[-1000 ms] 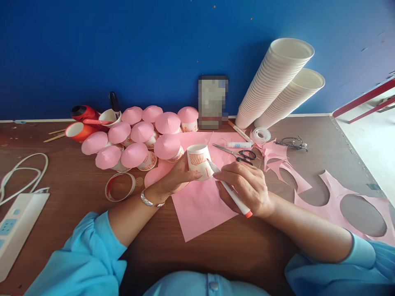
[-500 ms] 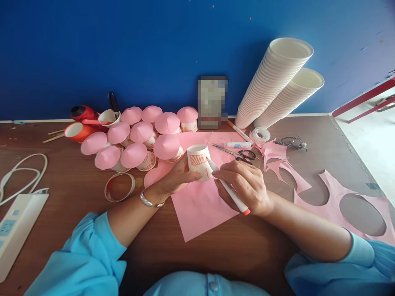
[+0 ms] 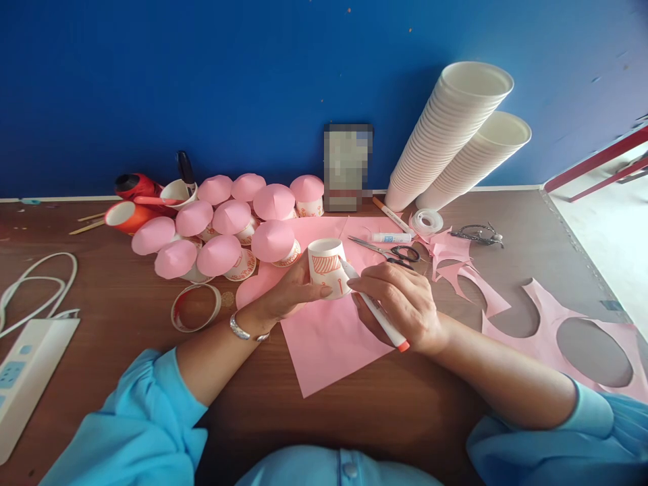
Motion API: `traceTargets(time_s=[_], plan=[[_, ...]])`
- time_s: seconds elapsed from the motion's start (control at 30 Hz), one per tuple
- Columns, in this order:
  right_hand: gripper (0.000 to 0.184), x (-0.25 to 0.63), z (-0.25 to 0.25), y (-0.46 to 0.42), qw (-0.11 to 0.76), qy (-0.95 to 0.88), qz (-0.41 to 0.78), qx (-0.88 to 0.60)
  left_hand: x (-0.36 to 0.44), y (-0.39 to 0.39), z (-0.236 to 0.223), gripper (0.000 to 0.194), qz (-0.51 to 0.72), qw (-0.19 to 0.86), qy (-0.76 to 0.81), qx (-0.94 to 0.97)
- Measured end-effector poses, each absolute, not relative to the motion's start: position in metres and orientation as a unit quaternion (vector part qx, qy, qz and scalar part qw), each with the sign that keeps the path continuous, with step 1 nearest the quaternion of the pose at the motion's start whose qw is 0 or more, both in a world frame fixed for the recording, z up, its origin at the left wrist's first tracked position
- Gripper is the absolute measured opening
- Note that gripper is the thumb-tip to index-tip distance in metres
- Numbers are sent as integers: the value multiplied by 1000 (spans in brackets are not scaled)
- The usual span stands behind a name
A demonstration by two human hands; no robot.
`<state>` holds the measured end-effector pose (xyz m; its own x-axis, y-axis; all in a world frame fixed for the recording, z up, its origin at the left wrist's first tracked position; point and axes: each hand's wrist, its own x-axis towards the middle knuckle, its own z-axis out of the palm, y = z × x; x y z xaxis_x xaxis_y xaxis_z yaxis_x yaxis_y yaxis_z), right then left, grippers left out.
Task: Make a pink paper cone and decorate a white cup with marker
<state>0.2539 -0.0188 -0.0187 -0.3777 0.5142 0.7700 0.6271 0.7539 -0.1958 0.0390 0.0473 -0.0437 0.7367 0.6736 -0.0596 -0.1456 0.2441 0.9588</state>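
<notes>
A white paper cup (image 3: 328, 268) with orange striped markings is gripped by my left hand (image 3: 291, 291), thumb along its lower front and the other fingers behind it. My right hand (image 3: 399, 304) pinches an orange marker (image 3: 381, 320) with a white barrel, its tip at the right end of the striped patch on the cup. Under both hands lies pink paper (image 3: 329, 344). Just past the cup, black-handled scissors (image 3: 387, 253) and a glue stick (image 3: 391, 237) rest on the paper's far side.
Several decorated cups with pink paper cones (image 3: 273, 241) stand at back left. A tape ring (image 3: 196, 307) lies before them. Two tall paper-cup stacks (image 3: 450, 121) lean by the wall near a tape roll (image 3: 426, 221). Cut pink scraps (image 3: 547, 324) spread right; a power strip (image 3: 38, 378) sits left.
The marker tip has shifted slightly on the cup, around the right end of the striped patch. Both hands keep their grips, and the other things stay put.
</notes>
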Motion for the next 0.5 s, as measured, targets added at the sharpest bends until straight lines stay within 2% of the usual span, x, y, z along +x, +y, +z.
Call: traceTargets(time_s=[0.5], plan=[[29, 254, -20, -18, 438, -827, -57, -348, 39, 48, -40, 30, 262, 751, 250, 553]])
